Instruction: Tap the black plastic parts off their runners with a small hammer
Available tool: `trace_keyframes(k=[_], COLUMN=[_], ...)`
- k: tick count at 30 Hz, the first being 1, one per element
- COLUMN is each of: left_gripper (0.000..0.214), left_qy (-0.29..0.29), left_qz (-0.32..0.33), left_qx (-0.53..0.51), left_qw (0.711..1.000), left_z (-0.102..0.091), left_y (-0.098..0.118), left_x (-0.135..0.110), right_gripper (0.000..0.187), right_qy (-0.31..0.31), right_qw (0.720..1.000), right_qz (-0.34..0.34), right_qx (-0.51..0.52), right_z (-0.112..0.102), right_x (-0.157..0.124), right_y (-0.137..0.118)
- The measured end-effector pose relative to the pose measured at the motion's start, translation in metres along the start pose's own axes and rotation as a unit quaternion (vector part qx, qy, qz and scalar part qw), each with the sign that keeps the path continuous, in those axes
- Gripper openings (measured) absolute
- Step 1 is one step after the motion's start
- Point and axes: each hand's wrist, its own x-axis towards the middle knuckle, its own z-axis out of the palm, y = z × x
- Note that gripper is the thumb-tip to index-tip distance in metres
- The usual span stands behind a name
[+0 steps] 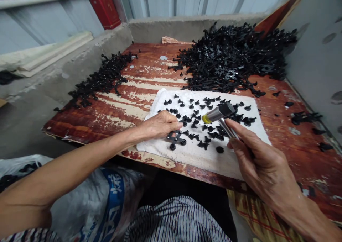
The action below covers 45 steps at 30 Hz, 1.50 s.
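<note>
My right hand is wrapped round the metal handle of a mallet, whose head has a yellow face at its left end and a black one at its right. The mallet is tilted above a white cloth. Closed fingers of my left hand hold a black branched part with round ends near the cloth's left side. Several small black knob-like pieces lie scattered over the cloth between my hands. My left fingers partly hide the held part.
A large heap of black parts covers the table's back right. A smaller pile runs along the left edge of the worn red table. Loose pieces lie at the right. A white bag stands below, front left.
</note>
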Motion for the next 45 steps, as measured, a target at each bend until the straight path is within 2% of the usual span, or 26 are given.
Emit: trace_keyframes(k=[5, 16, 23, 27, 30, 32, 36, 37, 39, 41, 45], left_gripper=[0.038, 0.036, 0.034, 0.035, 0.035, 0.034, 0.034, 0.034, 0.034, 0.034, 0.035], left_qy=[-0.002, 0.005, 0.014, 0.005, 0.006, 0.004, 0.002, 0.004, 0.009, 0.012, 0.015], left_qz=[0.006, -0.003, -0.025, -0.016, -0.017, -0.022, -0.008, -0.007, -0.017, -0.029, -0.020], left_qx=[0.002, 0.096, 0.091, 0.087, 0.082, 0.075, 0.066, 0.066, 0.070, 0.076, 0.081], left_qw=[1.000, 0.995, 0.995, 0.996, 0.996, 0.997, 0.998, 0.998, 0.997, 0.997, 0.996], left_z=[0.000, -0.004, -0.003, -0.003, -0.003, -0.003, -0.003, -0.003, -0.003, -0.002, -0.001], left_y=[0.001, 0.012, 0.015, 0.013, 0.012, 0.011, 0.009, 0.009, 0.010, 0.011, 0.013], left_x=[0.001, -0.001, 0.002, 0.003, 0.003, 0.003, 0.002, 0.002, 0.002, 0.002, 0.002], right_gripper=[0.044, 0.046, 0.048, 0.051, 0.048, 0.046, 0.051, 0.052, 0.049, 0.048, 0.049], right_qy=[-0.005, -0.045, -0.074, -0.044, -0.077, -0.091, -0.014, -0.017, -0.066, -0.091, -0.027], right_qw=[1.000, 0.998, 0.993, 0.995, 0.984, 0.981, 0.992, 0.990, 0.977, 0.973, 0.982], right_qz=[-0.006, -0.032, -0.050, -0.050, -0.078, -0.090, -0.070, -0.073, -0.093, -0.101, -0.073], right_qx=[0.003, -0.038, -0.079, -0.080, -0.142, -0.148, -0.104, -0.123, -0.178, -0.185, -0.172], right_z=[0.001, 0.008, 0.014, 0.014, 0.016, 0.016, 0.014, 0.014, 0.014, 0.015, 0.016], right_x=[0.002, 0.006, 0.022, 0.026, 0.028, 0.029, 0.027, 0.026, 0.025, 0.025, 0.024], right_y=[-0.003, 0.000, -0.006, -0.013, -0.014, -0.014, -0.016, -0.016, -0.015, -0.014, -0.014])
